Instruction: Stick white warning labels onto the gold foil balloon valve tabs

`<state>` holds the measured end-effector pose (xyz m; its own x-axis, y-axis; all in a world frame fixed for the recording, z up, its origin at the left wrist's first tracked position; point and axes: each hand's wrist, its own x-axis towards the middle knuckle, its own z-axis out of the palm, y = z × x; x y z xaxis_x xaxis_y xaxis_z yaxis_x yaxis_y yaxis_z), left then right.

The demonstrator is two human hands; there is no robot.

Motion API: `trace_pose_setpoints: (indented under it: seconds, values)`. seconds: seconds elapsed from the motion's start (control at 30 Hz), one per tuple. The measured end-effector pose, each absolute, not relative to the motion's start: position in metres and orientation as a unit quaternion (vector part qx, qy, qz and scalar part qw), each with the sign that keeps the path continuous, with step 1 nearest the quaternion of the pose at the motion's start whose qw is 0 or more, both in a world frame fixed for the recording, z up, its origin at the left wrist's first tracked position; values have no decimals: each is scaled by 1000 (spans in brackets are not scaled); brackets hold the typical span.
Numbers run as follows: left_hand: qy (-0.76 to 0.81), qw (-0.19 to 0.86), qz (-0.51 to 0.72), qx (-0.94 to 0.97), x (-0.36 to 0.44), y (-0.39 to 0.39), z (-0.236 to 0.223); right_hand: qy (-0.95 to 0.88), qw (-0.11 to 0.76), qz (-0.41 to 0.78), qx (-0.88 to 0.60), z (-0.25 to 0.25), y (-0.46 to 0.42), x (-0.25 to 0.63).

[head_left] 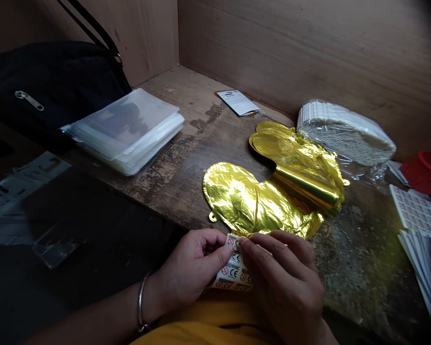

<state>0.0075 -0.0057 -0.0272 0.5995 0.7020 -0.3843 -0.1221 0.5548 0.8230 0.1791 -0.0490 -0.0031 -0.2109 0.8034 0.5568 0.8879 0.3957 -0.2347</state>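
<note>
One sticker sheet (233, 274), left hand (188, 269) and right hand (287, 278) pinching it, one black bag (68, 81)

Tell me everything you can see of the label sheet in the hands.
The sheet is pale, looks like thin paper, and bears rows of labels with red crossed-out circles and black CE marks; finer print is unreadable. It is above the yellow cloth, near the gold foil. The left hand pinches its upper left, thumb on top. The right hand touches its upper right with its fingers, hiding part of it.
</note>
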Motion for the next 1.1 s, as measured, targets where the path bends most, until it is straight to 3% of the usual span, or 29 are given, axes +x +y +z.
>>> trace_pose_setpoints:
  seconds: [0.47, 0.57, 0.7, 0.77, 0.9, 1.1]
  values:
    - [368, 841, 190, 347, 2, -5, -30, -753, 331, 118, -556, 18, -48, 173]
    - [367, 738, 207, 527, -4, -3, -31, -680, 380, 167, -605, 29, -44, 191]
    - [251, 382, 277, 845, -12, 1, -33, -629, 360, 264, -637, 24, -25, 216]
    - [202, 273, 266, 902, -14, 6, -33, -626, 322, 311, -638, 15, -18, 221]
    - [181, 220, 201, 937, -15, 18, -40, -589, 308, 355, -658, 2, -13, 217]
    - [163, 230, 155, 947, -16, 22, -47, -588, 281, 390, -651, -4, -11, 212]
